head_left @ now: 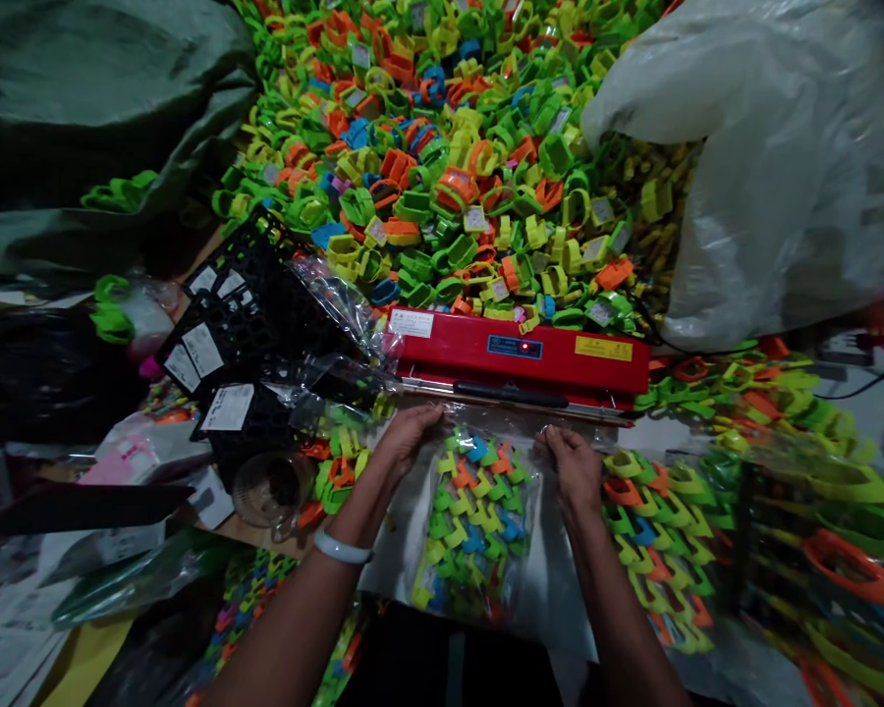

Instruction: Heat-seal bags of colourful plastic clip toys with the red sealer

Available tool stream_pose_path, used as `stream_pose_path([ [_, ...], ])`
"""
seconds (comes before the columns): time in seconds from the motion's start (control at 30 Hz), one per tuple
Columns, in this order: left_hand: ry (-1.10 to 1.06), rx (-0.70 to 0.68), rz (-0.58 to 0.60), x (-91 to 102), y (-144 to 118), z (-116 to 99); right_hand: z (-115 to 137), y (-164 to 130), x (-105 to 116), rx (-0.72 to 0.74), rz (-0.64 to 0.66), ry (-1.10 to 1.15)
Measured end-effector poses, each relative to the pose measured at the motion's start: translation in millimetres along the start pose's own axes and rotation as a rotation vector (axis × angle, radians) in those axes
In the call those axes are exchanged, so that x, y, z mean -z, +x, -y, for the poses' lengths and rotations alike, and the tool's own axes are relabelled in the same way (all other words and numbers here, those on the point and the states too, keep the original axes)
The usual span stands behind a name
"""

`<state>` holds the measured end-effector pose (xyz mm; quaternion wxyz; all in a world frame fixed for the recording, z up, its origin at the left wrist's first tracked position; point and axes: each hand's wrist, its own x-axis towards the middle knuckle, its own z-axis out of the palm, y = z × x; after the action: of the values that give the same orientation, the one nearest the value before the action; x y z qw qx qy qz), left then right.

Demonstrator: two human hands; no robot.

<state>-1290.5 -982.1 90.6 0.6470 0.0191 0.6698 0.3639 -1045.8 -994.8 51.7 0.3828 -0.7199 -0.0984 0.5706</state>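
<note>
Clear plastic bag [478, 520] of bright clips lies at centre, its mouth at twelve o'clock touching a red sealer [520, 355]. Left hand [405, 435] pinches the bag's top corner at ten o'clock, fingers curled shut; right hand [571, 462] grips the corner at two o'clock. Beyond the sealer, a clip heap [449, 147].

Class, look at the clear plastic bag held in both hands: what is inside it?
The clear bag holds small green, yellow, orange and blue plastic pieces. Pieces deeper in the pile are covered, so their number cannot be seen.
</note>
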Motion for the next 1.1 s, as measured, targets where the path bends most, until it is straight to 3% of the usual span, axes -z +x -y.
stream_pose_path([
  [0.23, -0.100, -0.192, -0.248, -18.6, 15.3, 3.7, 16.8, 18.6, -15.5, 0.093, -0.162, -0.044],
  [0.43, 0.019, -0.339, -0.410, -21.0, 1.1, 11.7, 15.1, 2.2, -2.2, 0.284, -0.228, -0.275],
  [0.5, 0.070, -0.340, -0.412, -18.8, 1.8, 9.1, 14.9, 2.7, -0.3, 0.239, -0.203, -0.309],
  [0.67, 0.033, -0.290, -0.400, -26.7, 18.6, 1.8, 23.3, 20.0, -13.3, 0.032, -0.214, -0.013],
  [0.77, -0.016, -0.306, -0.423, -30.1, 16.7, 3.9, 26.2, 17.4, -12.5, 0.057, -0.217, 0.019],
  [0.9, 0.009, -0.335, -0.441, -26.0, -0.3, 10.5, 22.1, 5.7, -3.3, 0.131, -0.163, -0.195],
  [1.1, 0.142, -0.311, -0.300, -29.9, 1.0, 8.0, 25.8, 10.7, -7.3, 0.043, -0.070, -0.149],
])
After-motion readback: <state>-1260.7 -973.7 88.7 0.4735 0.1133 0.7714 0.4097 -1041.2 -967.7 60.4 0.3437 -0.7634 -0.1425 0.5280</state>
